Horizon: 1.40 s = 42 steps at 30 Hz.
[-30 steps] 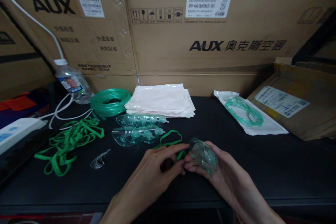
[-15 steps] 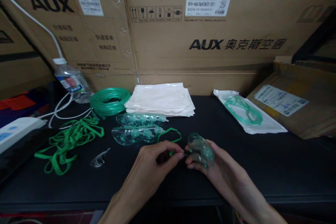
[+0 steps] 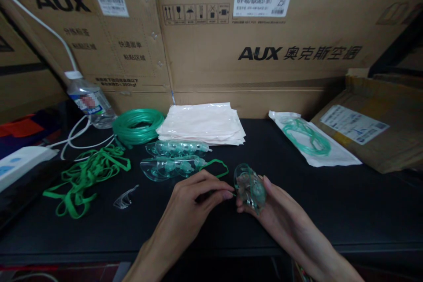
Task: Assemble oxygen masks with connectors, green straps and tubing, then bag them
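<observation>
— Two hands on one piece, then? What's it made of?

— Yes. My right hand (image 3: 264,205) is curled around a clear, green-tinted oxygen mask (image 3: 249,187), soft moulded plastic, cup-shaped and glossy. It sits upright in my fingers just above the black worktop (image 3: 346,202). My left hand (image 3: 194,198) is pinched shut on a flat green elastic strap (image 3: 216,165), right at the mask's edge; the strap's loop lies on the worktop behind my knuckles.

— Anything changed since a second ago?

— The mask has turned more upright and sits a little higher and further left. The strap's loop lies flatter, and my left fingertips have closed in nearer the mask.

— And around you?

— Two rows of nested masks (image 3: 175,163), the same clear plastic, lie just beyond my left hand. Behind them is a stack of thin white pouches (image 3: 201,123), beside a coil of green tubing (image 3: 139,124). Loose straps (image 3: 86,176) tangle at the left. A sealed pouch (image 3: 310,143) with tubing lies to the right.
</observation>
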Each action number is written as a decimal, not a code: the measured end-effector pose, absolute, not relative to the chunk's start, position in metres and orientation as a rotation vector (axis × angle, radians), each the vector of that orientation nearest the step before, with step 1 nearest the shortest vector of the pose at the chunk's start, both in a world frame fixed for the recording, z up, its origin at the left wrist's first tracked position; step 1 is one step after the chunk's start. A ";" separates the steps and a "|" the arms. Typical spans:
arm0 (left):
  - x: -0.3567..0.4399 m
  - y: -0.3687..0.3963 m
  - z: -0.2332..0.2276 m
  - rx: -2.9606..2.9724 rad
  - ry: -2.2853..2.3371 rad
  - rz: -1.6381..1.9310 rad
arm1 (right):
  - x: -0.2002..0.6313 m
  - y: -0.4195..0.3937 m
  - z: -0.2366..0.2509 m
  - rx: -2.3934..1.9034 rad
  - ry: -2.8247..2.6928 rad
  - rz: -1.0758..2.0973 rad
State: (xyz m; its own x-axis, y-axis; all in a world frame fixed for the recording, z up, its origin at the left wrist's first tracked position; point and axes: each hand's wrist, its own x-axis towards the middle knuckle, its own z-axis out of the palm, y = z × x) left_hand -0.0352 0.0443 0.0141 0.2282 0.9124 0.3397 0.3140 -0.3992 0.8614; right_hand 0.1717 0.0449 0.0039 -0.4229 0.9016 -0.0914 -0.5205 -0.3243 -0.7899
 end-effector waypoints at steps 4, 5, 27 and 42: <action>-0.035 0.044 0.014 1.860 1.194 1.152 | 0.171 0.044 0.006 -0.674 -0.866 1.899; -0.035 0.044 0.014 1.868 1.205 1.150 | 0.172 0.044 0.007 -0.674 -0.876 1.898; -0.036 0.042 0.011 1.926 1.330 1.271 | 0.176 0.039 0.015 -0.837 -1.550 1.477; -0.033 0.040 0.013 2.124 1.204 1.425 | 0.179 0.037 0.012 -0.854 -1.425 1.656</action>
State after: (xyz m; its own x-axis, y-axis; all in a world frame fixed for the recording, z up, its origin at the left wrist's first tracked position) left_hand -0.0332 0.0400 0.0130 0.1509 0.7803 0.6069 0.4682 -0.5971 0.6514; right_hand 0.1794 0.0368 0.0116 -0.4743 0.8803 -0.0033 -0.1284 -0.0729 -0.9890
